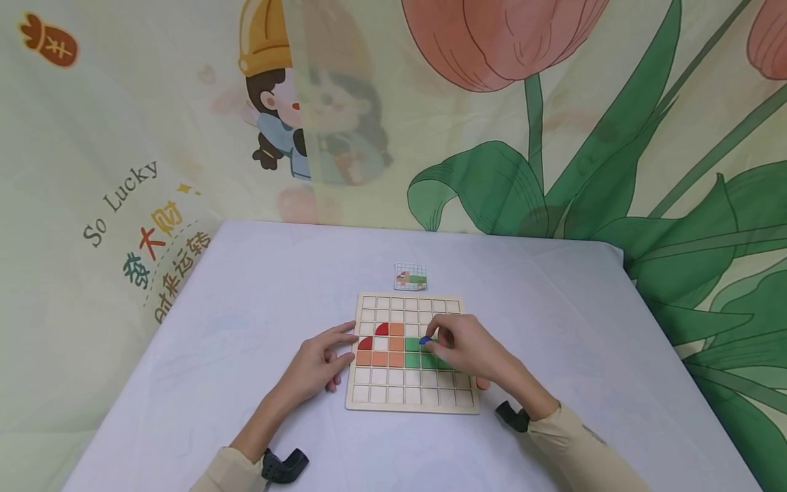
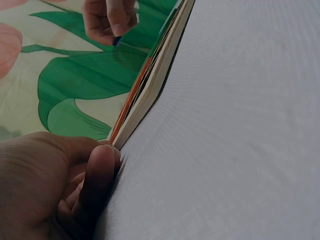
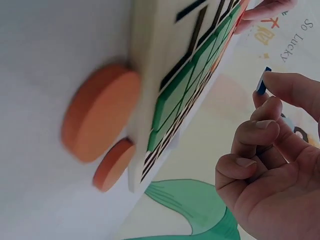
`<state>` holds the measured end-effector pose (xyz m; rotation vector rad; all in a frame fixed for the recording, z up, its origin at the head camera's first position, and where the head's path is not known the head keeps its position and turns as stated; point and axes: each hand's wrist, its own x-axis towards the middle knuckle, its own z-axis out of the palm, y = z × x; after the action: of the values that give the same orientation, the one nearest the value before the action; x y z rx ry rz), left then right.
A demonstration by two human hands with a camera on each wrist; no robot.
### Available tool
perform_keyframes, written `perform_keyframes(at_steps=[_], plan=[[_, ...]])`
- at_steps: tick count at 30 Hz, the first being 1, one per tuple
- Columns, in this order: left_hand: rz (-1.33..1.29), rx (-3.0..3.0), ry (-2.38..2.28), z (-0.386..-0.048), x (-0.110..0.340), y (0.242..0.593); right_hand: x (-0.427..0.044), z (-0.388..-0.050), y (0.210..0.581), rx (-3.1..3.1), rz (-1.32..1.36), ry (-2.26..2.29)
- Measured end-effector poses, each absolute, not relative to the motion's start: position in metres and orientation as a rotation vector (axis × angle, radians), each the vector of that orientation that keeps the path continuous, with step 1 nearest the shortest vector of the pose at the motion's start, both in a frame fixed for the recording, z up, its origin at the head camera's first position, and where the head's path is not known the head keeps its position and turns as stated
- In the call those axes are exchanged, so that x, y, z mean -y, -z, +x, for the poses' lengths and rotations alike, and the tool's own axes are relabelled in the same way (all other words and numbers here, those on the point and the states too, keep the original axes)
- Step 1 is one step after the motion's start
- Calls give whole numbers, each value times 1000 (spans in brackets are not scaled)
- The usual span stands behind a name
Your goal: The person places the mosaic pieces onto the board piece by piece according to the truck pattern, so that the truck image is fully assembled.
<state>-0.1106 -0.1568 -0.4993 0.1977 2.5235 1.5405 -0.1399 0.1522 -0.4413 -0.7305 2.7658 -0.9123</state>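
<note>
A wooden grid board lies flat on the table, with orange squares, red quarter-round pieces and green squares in its cells. My left hand touches the board's left edge, index finger and thumb spread apart along it. Over the green squares, my right hand pinches a small blue piece between thumb and index finger. In the right wrist view the piece is held clear of the board; its full shape cannot be told. The right hand covers some cells on the board's right side.
Behind the board lies a small card printed with a coloured grid picture. Two orange rounded pieces stand by the board's right edge. A white cloth covers the table, and a printed curtain hangs behind it.
</note>
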Motion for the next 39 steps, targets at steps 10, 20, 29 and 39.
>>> perform_keyframes(at_steps=[10, 20, 29, 39], plan=[[188, -2517, -1543, -111, 156, 500, -133, -145, 438, -2752, -782, 919], [195, -2514, -1547, -110, 156, 500, -112, -148, 442, -2738, -802, 901], [193, -2508, -1546, -110, 156, 499, -97, -154, 444, -2716, -797, 892], [214, -2516, -1537, -111, 157, 499, -85, -158, 456, -2693, -817, 881]])
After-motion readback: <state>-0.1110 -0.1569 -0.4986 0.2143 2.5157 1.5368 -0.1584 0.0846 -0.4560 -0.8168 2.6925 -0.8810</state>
